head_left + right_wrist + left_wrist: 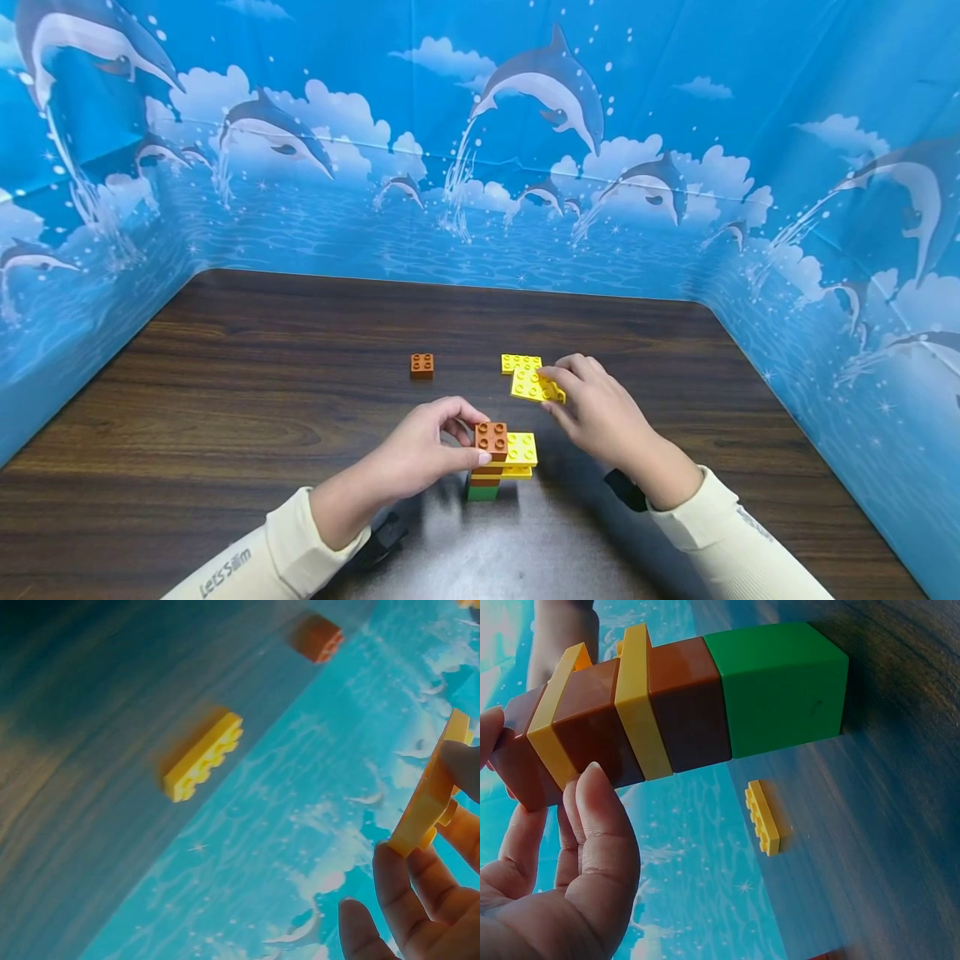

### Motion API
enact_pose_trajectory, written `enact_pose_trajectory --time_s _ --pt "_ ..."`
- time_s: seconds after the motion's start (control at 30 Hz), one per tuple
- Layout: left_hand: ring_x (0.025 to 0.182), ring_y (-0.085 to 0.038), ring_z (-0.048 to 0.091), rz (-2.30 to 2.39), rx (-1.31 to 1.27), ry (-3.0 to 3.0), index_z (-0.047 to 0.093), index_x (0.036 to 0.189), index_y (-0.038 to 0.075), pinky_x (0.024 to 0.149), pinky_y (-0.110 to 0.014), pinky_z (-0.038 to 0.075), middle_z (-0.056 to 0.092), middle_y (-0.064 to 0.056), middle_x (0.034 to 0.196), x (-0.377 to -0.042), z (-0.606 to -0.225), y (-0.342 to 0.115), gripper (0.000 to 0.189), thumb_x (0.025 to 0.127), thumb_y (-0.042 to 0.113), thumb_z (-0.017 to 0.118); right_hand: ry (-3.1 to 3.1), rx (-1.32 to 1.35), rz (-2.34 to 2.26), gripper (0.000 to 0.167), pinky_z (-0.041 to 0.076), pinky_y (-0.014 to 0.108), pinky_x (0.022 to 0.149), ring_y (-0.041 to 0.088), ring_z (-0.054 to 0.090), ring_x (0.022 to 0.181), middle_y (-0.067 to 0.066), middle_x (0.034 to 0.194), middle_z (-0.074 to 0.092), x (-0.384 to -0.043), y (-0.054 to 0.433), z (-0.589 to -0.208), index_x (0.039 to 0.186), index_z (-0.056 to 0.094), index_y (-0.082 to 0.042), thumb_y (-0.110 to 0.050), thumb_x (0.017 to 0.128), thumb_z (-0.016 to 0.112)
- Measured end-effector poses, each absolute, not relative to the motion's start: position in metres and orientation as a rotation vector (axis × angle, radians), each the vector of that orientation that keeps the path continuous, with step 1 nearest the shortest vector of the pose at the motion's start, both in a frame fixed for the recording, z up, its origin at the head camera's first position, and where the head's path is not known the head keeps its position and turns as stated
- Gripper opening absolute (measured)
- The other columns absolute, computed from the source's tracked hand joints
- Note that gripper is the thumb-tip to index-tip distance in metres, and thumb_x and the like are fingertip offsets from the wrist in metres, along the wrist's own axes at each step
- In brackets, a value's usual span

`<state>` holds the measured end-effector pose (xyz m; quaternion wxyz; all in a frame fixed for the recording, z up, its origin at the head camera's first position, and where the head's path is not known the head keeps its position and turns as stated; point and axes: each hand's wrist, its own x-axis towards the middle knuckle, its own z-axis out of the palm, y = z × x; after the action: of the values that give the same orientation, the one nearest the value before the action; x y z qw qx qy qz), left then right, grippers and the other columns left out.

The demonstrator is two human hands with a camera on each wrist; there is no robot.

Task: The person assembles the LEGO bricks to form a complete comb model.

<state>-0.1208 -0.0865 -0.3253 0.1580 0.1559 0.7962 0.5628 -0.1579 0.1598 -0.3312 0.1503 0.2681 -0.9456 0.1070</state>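
A stacked brick tower stands upright, with a green block [780, 690] at its base. Above it, brown bricks alternate with two yellow plates, which jut out rightward in the head view. My left hand [411, 454] grips the tower near its top, thumb and fingers at the topmost brown brick [491, 433]. Raised behind and right of the tower, a yellow plate [527, 384] with studs is pinched by my right hand [603, 412]. The right wrist view shows this held plate [421, 804] edge-on between thumb and fingers.
Another yellow plate [204, 757] lies on the dark wooden table [262, 400] beyond the held one. Farther left sits a loose brown brick [422, 367]. A blue dolphin-print curtain [450, 225] encloses the table's back and sides.
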Motion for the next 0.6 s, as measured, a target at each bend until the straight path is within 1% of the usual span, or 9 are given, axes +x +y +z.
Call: enact_pose_trajectory --time_s 0.23,0.4,0.6 --pt "0.087 -0.019 0.055 1.6 0.448 2.277 0.063 0.112 0.005 0.063 -0.033 0.044 0.059 -0.007 0.098 -0.12 -0.325 -0.086 0.031 0.083 0.012 0.073 -2.715 0.827 0.37 0.046 0.048 0.035 0.077 0.019 0.051 0.098 0.005 0.114 0.057 -0.145 0.156 -0.32 0.124 0.064 -0.01 -0.025 0.083 0.077" --pt "0.086 -0.019 0.054 1.619 0.469 2.267 0.062 0.114 0.003 0.062 -0.033 0.043 0.059 -0.007 0.099 -0.118 -0.324 -0.088 0.034 0.083 0.012 0.074 -2.713 0.871 0.402 0.047 0.049 0.034 0.077 0.017 0.049 0.095 0.004 0.114 0.057 -0.138 0.154 -0.315 0.125 0.063 -0.01 -0.025 0.083 0.077" --pt "0.087 -0.019 0.054 1.607 0.455 2.27 0.062 0.114 0.004 0.063 -0.032 0.044 0.058 -0.007 0.1 -0.119 -0.324 -0.088 0.033 0.084 0.012 0.073 -2.694 0.926 0.441 0.046 0.049 0.034 0.077 0.014 0.05 0.095 0.002 0.114 0.057 -0.132 0.152 -0.312 0.125 0.063 -0.011 -0.024 0.083 0.077"
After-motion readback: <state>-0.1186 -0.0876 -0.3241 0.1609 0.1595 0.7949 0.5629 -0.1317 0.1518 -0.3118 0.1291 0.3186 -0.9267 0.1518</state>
